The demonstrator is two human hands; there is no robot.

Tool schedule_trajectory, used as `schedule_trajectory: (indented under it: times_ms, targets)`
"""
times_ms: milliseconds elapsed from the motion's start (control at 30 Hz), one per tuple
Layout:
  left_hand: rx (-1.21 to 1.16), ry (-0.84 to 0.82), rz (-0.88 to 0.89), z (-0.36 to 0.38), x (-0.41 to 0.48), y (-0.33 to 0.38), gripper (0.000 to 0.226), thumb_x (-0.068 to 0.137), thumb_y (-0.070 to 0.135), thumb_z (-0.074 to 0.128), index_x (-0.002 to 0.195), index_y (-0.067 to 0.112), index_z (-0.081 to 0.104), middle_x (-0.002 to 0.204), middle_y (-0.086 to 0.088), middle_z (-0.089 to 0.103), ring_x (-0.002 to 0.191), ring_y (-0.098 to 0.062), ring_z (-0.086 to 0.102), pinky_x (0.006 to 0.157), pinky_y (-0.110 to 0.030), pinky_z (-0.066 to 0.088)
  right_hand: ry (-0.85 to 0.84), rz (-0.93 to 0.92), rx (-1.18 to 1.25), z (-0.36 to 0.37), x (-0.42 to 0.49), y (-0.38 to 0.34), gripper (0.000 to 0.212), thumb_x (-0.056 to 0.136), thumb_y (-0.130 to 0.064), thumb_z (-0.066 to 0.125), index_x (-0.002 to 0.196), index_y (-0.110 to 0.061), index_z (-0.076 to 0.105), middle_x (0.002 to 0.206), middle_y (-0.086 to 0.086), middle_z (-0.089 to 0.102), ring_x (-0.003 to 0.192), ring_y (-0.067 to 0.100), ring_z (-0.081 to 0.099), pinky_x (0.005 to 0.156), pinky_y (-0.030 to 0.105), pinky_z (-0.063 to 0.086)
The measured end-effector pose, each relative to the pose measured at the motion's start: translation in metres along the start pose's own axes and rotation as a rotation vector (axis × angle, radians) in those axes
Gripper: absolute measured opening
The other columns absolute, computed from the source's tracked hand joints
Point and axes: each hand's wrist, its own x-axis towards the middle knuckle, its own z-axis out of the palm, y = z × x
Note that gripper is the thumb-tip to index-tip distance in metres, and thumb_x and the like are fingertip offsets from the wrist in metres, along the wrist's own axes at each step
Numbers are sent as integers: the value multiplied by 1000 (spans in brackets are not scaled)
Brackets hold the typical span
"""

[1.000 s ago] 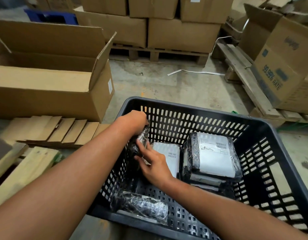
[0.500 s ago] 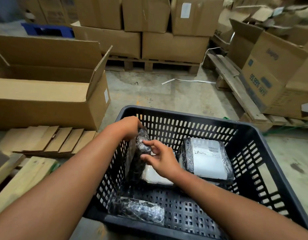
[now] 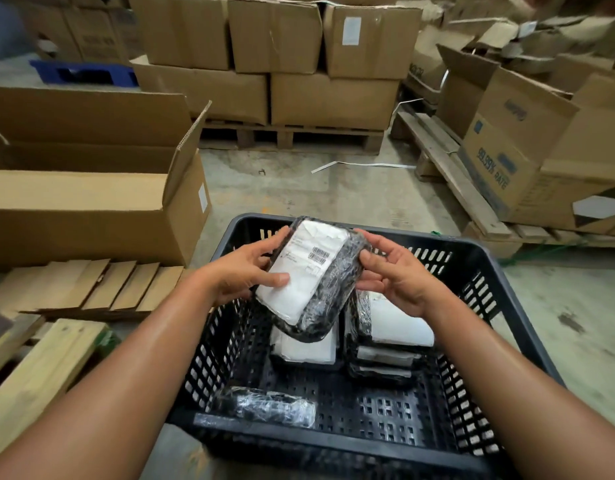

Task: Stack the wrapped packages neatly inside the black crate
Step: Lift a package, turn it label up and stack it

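Note:
I hold a wrapped package [image 3: 309,275], black film with a white label facing up, above the black crate [image 3: 500,271]. My left hand [image 3: 243,271] grips its left edge and my right hand [image 3: 396,275] holds its right edge. Below it inside the crate lies a flat package [image 3: 306,351], partly hidden. To the right stands a stack of packages [image 3: 392,337]. A small black-wrapped package [image 3: 268,407] lies in the crate's near-left corner.
An open cardboard box [image 3: 91,199] stands at the left, with cardboard strips [image 3: 102,285] and wooden planks [image 3: 39,372] in front of it. Stacked cartons on a pallet [image 3: 292,136] fill the back. More boxes [image 3: 527,150] and a pallet stand at the right.
The package stood on edge by the crate's left wall, held by both hands. It has been lifted out above the crate and turned label up.

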Motion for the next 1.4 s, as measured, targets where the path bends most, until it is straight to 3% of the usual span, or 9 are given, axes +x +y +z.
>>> schedule_trajectory:
  times_ms: [200, 333, 467, 567, 667, 800, 967, 1200, 1400]
  targets:
    - [-50, -83, -99, 0, 4, -7, 111, 71, 26, 91, 147, 63, 20, 140, 15, 52, 122, -29, 60, 107, -63, 38, 142, -75, 17, 8, 5, -6, 45, 89, -8, 70, 132, -19, 67, 107, 7, 79, 72, 17, 76, 65, 24, 63]
    - [-24, -81, -123, 10, 2, -18, 114, 73, 24, 89, 146, 65, 12, 150, 26, 29, 119, -33, 63, 86, -57, 53, 176, -74, -275, 24, 5, -11, 39, 94, -21, 72, 133, -20, 67, 123, 11, 75, 89, 14, 76, 75, 24, 61]
    - [90, 10, -137, 14, 0, -29, 126, 70, 20, 92, 142, 70, 2, 129, 27, 45, 112, -26, 66, 60, -39, 56, 17, 9, -833, 37, 4, -7, 110, 62, -45, 95, 156, -34, 39, 159, 1, 42, 141, 15, 44, 115, 41, 42]
    - [212, 48, -119, 16, 0, -29, 130, 70, 20, 92, 143, 68, -4, 132, 20, 46, 103, -23, 69, 55, -33, 54, -73, 127, -1140, 42, 8, 14, 146, 49, -51, 100, 162, -40, 7, 172, 6, 9, 157, 27, 14, 125, 47, 20]
    - [368, 68, -96, 19, 5, -30, 137, 67, 20, 93, 148, 59, -10, 143, 13, 42, 104, -17, 65, 63, -28, 55, -61, 196, -1282, 41, 16, 34, 164, 42, -57, 99, 158, -45, -16, 168, 16, -25, 156, 32, -17, 124, 51, 10]
    - [535, 80, -66, 21, 21, -36, 143, 65, 16, 93, 154, 43, -15, 160, 5, 29, 131, -12, 40, 108, -29, 36, -36, 239, -1361, 39, 23, 49, 173, 41, -57, 100, 155, -39, -29, 155, 18, -47, 153, 40, -17, 123, 52, 13]
    - [636, 65, -138, 16, 38, -48, 145, 63, 16, 94, 155, 35, -16, 162, 2, 25, 141, -18, 35, 113, -31, 29, -50, 265, -1406, 38, 29, 64, 171, 47, -55, 99, 156, -29, -30, 156, 22, -45, 149, 46, -26, 122, 63, 9]
    - [694, 57, -163, 21, 54, -72, 145, 63, 10, 92, 156, 31, -17, 156, -3, 37, 133, -22, 44, 113, -41, 37, -63, 270, -1571, 38, 34, 85, 168, 53, -57, 97, 157, -11, -27, 150, 27, -50, 147, 50, -28, 122, 61, 12]
    - [885, 22, -191, 28, 66, -77, 128, 73, 18, 88, 157, 34, -7, 164, -12, 19, 142, -30, 35, 115, -41, 33, -190, 295, -1707, 36, 36, 83, 148, 65, -64, 87, 159, 6, -4, 165, 30, -18, 152, 51, -11, 124, 53, 20]
